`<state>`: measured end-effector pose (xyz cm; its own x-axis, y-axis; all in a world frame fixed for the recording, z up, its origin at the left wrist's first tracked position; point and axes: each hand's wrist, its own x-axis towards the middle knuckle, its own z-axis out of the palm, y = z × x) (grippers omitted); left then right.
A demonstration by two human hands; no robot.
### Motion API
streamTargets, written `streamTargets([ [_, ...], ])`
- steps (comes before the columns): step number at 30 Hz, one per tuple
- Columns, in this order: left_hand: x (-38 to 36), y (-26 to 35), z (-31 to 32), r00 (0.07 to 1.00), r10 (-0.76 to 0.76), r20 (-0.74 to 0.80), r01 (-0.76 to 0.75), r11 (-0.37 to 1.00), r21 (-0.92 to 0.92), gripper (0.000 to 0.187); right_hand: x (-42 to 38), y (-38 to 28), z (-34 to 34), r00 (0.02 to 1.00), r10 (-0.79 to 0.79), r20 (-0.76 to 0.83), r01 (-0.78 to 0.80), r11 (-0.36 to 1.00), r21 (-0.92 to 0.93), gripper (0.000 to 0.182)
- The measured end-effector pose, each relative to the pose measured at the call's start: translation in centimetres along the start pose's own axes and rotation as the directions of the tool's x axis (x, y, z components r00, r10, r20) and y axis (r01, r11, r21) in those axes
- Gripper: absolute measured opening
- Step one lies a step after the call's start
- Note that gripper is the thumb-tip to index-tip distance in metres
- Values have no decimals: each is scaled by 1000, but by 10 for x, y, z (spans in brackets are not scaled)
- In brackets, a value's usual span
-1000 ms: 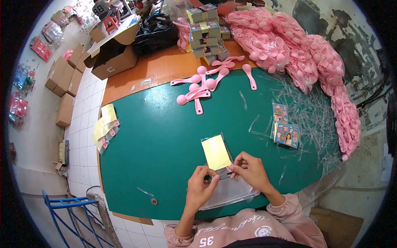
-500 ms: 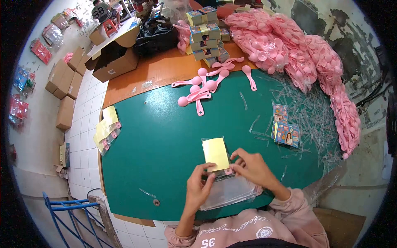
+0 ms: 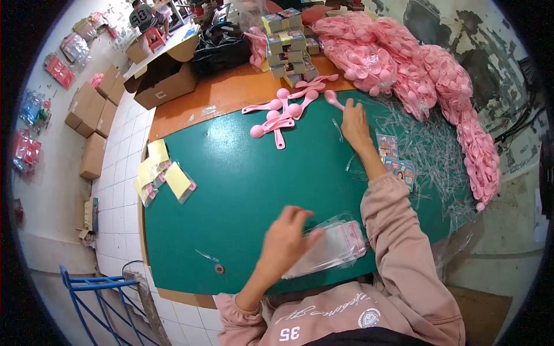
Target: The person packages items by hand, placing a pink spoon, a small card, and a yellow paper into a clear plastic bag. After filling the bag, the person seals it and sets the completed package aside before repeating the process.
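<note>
My right hand (image 3: 356, 124) reaches to the back of the green table, its fingers at the handle of a pink spoon (image 3: 332, 98); the fingertips' hold is hard to make out. My left hand (image 3: 287, 239), blurred, is above the table with fingers apart, beside a stack of clear plastic bags (image 3: 334, 245). More pink spoons (image 3: 279, 122) lie in a loose pile at the back. Picture cards (image 3: 399, 170) lie right of my right forearm. At the left edge are packed bags with yellow cards (image 3: 178, 181), several together.
Bagged pink spoons (image 3: 424, 81) and clear strips (image 3: 427, 155) line the right side. Card stacks (image 3: 285, 49), a black bag (image 3: 219, 52) and an open carton (image 3: 164, 86) stand at the back. A blue metal frame (image 3: 104, 282) is lower left. Another person (image 3: 145, 18) sits far off.
The packet with the yellow card has left my hands; one now lies beside the left group. My right hand has moved far forward to the spoon, and my left hand has lifted off.
</note>
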<state>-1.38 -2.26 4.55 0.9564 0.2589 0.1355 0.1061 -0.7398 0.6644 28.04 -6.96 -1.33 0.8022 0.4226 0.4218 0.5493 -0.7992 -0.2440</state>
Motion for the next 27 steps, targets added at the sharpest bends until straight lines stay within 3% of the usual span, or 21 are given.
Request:
streamTargets([
  [2,5,0,19,998,14,59,-16,999,36,31,-15,9,-18,999,-44,-1,44,999,10,12],
  [4,10,-11,34,988,5,155,-11,999,40,28,-34,19,-45,966,-254,-49,256,912,321,16],
  [5,13,-17,36,988,2,151,-8,999,38,28,-46,14,-73,969,-245,15,219,891,397,17],
  [7,17,-25,36,982,7,191,41,968,-248,22,-68,6,-128,969,-215,123,118,838,533,17],
  [9,20,-24,30,981,4,192,58,946,-318,19,-86,10,-154,967,-191,170,56,808,587,17],
  [11,21,-23,26,980,5,201,75,918,-389,16,-104,15,-166,972,-1,233,-175,658,733,18],
  [15,21,-24,21,972,22,233,52,951,-306,12,-128,17,-174,958,53,283,-259,588,766,15],
  [17,21,-27,24,967,21,255,56,955,-291,12,-132,15,-174,977,74,199,-195,685,702,14],
  [19,19,-33,31,979,13,204,107,818,-565,14,-133,16,-169,989,99,105,-144,747,649,14],
  [20,20,-36,35,979,11,202,107,819,-563,14,-134,16,-168,993,119,10,-102,806,583,13],
  [22,24,-39,39,939,-56,340,335,379,-862,19,-135,13,-169,996,92,23,-88,812,577,13],
  [27,33,-26,26,919,-164,357,393,413,-821,26,-138,7,-163,996,67,53,-85,735,672,13],
])
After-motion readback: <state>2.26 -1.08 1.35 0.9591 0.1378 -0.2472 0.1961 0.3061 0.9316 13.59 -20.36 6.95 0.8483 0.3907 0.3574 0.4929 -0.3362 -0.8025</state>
